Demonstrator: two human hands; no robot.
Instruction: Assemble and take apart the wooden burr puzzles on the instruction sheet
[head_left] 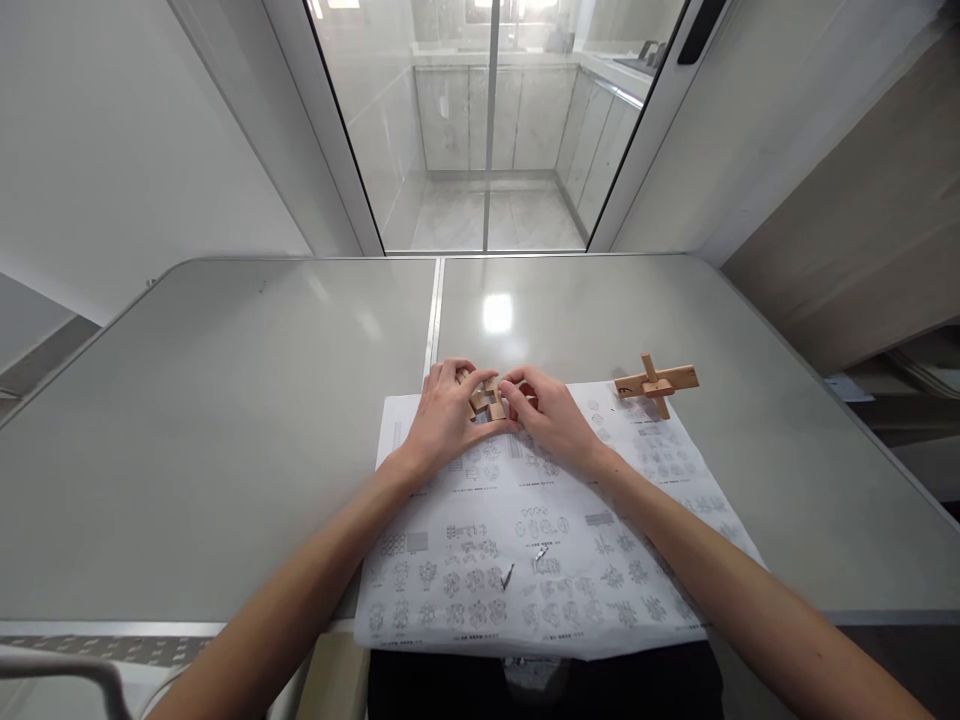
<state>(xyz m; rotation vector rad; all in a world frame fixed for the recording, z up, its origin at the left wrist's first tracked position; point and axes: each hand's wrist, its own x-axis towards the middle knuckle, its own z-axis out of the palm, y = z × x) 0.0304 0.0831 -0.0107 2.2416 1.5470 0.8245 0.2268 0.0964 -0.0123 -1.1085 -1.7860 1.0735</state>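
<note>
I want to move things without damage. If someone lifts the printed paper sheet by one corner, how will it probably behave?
The instruction sheet looks thin and lies flat, so it would likely bend and droop. Its near edge hangs over the table, so a push may slide it off. Both hands, left and right, rest on it with a wooden puzzle, likely pinning it.

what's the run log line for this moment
left hand + right hand: holding wooden puzzle | over instruction sheet | second wooden puzzle apart, right

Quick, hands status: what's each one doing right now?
Left hand: closed on the wooden puzzle.
Right hand: closed on the same puzzle.
</note>
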